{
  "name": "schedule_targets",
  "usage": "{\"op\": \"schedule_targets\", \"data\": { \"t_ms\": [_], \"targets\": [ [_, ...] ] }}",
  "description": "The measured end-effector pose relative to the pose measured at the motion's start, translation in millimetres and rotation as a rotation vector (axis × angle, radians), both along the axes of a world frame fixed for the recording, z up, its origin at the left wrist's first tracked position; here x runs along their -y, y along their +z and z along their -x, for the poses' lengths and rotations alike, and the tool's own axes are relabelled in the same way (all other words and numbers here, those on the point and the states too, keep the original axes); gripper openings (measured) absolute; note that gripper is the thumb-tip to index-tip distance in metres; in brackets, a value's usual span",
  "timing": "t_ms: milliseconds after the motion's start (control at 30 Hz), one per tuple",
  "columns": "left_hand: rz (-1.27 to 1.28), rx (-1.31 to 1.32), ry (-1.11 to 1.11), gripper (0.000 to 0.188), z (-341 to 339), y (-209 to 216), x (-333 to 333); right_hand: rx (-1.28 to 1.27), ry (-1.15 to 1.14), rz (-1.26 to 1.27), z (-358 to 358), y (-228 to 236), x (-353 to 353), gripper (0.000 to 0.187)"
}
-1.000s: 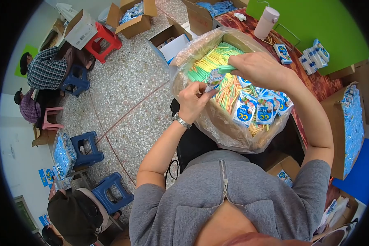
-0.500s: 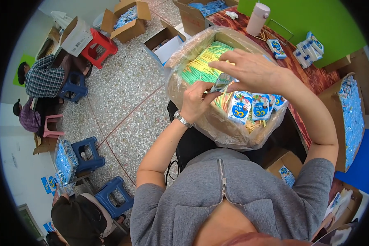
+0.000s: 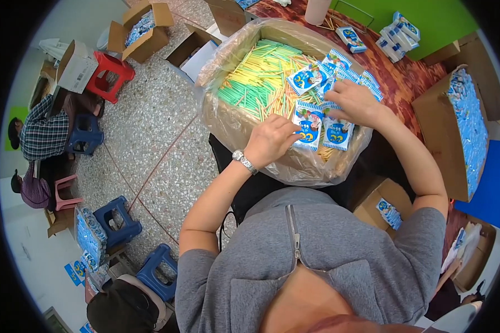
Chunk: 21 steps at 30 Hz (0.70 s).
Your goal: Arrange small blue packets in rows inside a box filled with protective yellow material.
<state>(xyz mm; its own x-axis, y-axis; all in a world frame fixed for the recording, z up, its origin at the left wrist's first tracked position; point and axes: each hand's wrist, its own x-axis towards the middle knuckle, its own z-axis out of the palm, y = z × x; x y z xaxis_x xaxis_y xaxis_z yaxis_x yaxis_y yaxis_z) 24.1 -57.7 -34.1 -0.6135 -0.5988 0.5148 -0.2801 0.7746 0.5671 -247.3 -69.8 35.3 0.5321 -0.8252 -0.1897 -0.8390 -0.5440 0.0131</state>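
Observation:
A large clear plastic bag (image 3: 215, 114) lines a box in front of me, full of thin green, yellow and orange sticks (image 3: 261, 72). Several small blue-and-white packets lie over its right side. At the left edge of one packet (image 3: 308, 126), the fingers of my left hand (image 3: 271, 139) are pinched together. My right hand (image 3: 356, 102) hovers over the neighbouring packet (image 3: 338, 130), fingers bent and apart, nothing visibly held. Farther back, another packet (image 3: 305, 78) rests on the sticks.
A red patterned table (image 3: 403, 83) holds stacked packets (image 3: 397, 36) and a pale tumbler (image 3: 317, 11). At right stands a carton (image 3: 439, 130) full of packets. Blue stools (image 3: 116, 222), a red stool (image 3: 108, 75) and seated co-workers (image 3: 44, 133) are at left.
The small packet held up between my hands is now down among the others. My right hand has moved right and down, off the sticks; my left stays near the bag's front.

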Motion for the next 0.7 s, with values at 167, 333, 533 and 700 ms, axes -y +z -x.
{"op": "schedule_targets", "data": {
  "t_ms": [167,333,533,700],
  "targets": [
    [-0.046,0.155,-0.027,0.015,2.2,-4.6,-6.2,0.112,0.006,0.095,-33.7,-34.9,19.1,0.039],
    [-0.117,0.050,0.065,0.019,0.1,-6.4,-3.1,0.184,0.001,0.091,-31.4,-33.4,23.5,0.026],
    [-0.248,-0.159,0.291,0.033,6.3,0.2,2.2,0.180,0.194,0.307,-42.8,-0.2,19.0,0.031],
    [-0.246,-0.101,0.301,0.027,2.0,5.9,5.0,0.268,0.154,0.139,-62.8,25.0,27.7,0.028]
  ]
}}
